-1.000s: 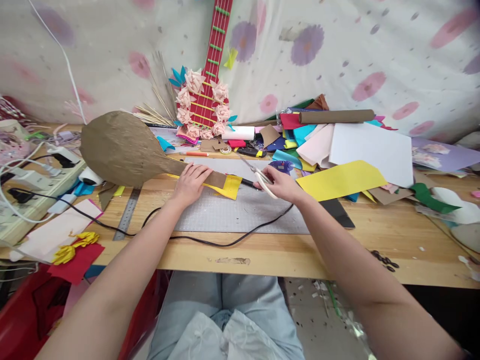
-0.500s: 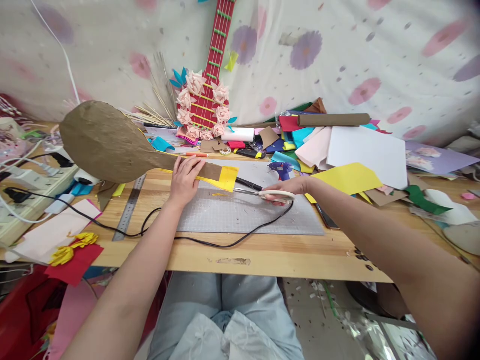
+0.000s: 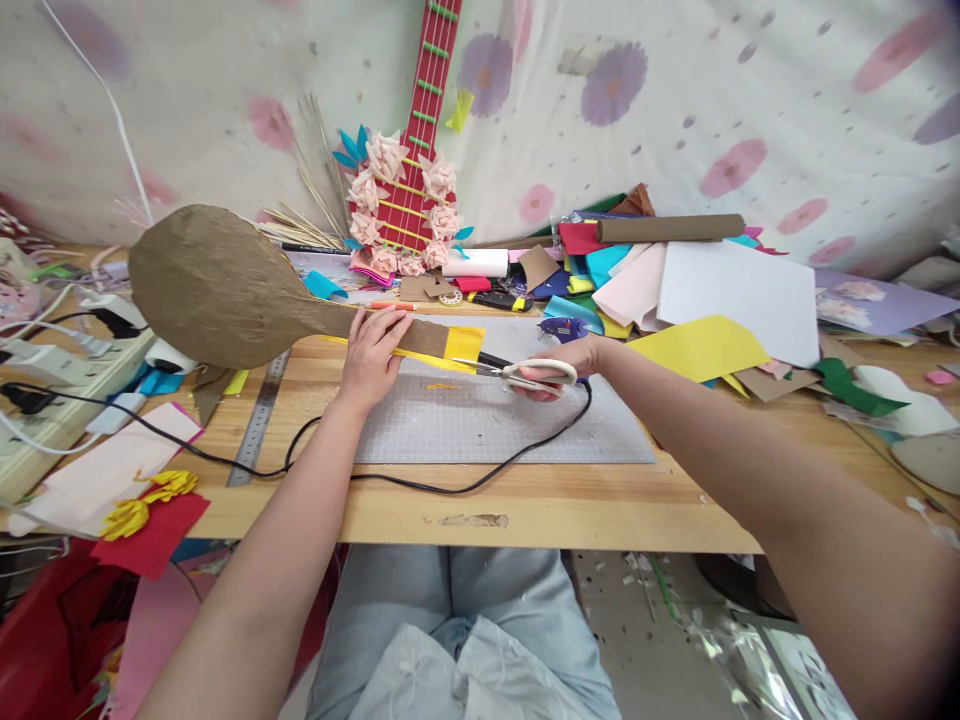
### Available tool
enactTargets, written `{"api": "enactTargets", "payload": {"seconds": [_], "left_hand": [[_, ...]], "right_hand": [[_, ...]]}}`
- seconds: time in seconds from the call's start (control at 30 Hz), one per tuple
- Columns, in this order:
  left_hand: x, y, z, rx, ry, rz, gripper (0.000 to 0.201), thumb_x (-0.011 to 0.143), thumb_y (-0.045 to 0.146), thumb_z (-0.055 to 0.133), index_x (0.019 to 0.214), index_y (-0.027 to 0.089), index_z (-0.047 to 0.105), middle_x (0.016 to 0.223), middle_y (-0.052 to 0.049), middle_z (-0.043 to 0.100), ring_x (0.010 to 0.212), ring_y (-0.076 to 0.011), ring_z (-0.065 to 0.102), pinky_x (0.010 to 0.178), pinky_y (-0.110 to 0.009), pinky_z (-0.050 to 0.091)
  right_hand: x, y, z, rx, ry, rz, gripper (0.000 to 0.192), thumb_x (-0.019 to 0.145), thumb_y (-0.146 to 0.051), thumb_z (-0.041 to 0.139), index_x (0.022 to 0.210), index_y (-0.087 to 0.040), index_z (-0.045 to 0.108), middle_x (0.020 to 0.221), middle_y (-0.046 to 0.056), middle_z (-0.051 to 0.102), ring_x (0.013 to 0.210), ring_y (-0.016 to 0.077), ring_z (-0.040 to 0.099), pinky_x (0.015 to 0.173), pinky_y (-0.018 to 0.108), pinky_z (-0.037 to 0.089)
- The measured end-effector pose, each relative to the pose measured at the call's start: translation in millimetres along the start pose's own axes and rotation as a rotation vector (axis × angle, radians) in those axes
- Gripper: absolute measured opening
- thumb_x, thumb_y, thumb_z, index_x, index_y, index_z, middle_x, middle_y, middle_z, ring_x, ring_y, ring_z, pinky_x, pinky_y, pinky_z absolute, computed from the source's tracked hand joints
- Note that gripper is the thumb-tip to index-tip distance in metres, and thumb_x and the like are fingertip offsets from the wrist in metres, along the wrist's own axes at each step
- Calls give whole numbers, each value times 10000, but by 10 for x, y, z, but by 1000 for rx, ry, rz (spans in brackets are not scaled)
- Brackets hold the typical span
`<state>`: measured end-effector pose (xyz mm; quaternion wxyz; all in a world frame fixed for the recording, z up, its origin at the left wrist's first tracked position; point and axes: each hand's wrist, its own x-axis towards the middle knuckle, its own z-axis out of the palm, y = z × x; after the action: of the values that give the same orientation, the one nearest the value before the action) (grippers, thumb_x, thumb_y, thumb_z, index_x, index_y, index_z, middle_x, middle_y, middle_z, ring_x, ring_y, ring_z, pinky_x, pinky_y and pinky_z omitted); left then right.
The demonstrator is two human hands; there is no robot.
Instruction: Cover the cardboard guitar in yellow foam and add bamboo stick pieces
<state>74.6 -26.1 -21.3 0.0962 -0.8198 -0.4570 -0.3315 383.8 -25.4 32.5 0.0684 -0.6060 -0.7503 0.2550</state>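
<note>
My left hand (image 3: 373, 352) grips the handle of a brown cardboard paddle shape (image 3: 217, 285), held above the table with its round end to the left. A yellow paper piece (image 3: 459, 346) sticks out under the handle's right end. My right hand (image 3: 566, 365) holds white-handled scissors (image 3: 517, 374), whose blades point left and reach the yellow paper's edge. Both hands hover over a grey cutting mat (image 3: 495, 415).
A black cable (image 3: 420, 484) loops across the mat. A steel ruler (image 3: 256, 420) lies left of it. Coloured paper sheets (image 3: 697, 300) pile at the right, a blue glue gun (image 3: 562, 328) behind my right hand. A red paper guitar (image 3: 409, 190) leans on the wall. A power strip (image 3: 52, 385) sits far left.
My right hand turned the scissors level and brought their blades leftward to the yellow paper. My left hand lifted the paddle slightly and kept hold of its handle.
</note>
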Motion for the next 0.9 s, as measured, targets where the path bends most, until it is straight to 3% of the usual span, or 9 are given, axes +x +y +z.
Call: {"api": "enactTargets", "payload": {"seconds": [0.1, 0.2, 0.4, 0.6, 0.77, 0.9], "left_hand": [[0, 5, 2, -13, 0, 6, 581, 766, 114, 435, 1322, 282, 409, 1327, -28, 474, 1299, -185, 331, 1129, -418, 109], [-3, 16, -1, -3, -12, 1, 588, 758, 106, 432, 1320, 279, 409, 1330, -25, 473, 1297, -177, 335, 1130, -413, 111], [-23, 33, 23, 18, -29, 6, 589, 746, 102, 429, 1309, 272, 423, 1325, -27, 481, 1283, -190, 356, 1126, -426, 129], [-43, 46, 63, 9, 2, 48, 586, 723, 94, 441, 1289, 247, 453, 1295, -44, 507, 1255, -196, 390, 1120, -423, 151], [-53, 78, 62, -1, -19, 72, 602, 709, 90, 446, 1291, 244, 455, 1290, -47, 509, 1249, -195, 396, 1121, -422, 155], [-70, 96, 101, -34, -113, 92, 595, 711, 104, 471, 1292, 227, 456, 1289, -57, 510, 1238, -204, 409, 1114, -435, 178]], "right_hand": [[-14, 11, 6, 175, -451, -16, 579, 682, -675, 532, 861, -125, 564, 772, 66, 611, 720, 144, 536, 629, 267, 407], [-9, 53, 14, 312, -679, -50, 576, 740, -670, 459, 852, -117, 573, 710, 48, 591, 632, 119, 506, 587, 257, 389], [-1, 134, 43, 249, -664, -114, 523, 758, -666, 420, 811, -159, 537, 608, -16, 487, 529, 89, 393, 528, 238, 354], [22, 78, 75, 355, -825, -253, 463, 766, -632, 463, 791, -170, 449, 605, -30, 427, 530, 83, 372, 481, 227, 290], [38, 41, 93, 378, -859, -246, 485, 773, -640, 448, 814, -158, 453, 605, -33, 423, 529, 69, 372, 494, 225, 277], [-3, 21, 72, 310, -863, -169, 466, 754, -645, 464, 756, -179, 449, 579, -28, 434, 527, 87, 389, 488, 238, 291]]}}
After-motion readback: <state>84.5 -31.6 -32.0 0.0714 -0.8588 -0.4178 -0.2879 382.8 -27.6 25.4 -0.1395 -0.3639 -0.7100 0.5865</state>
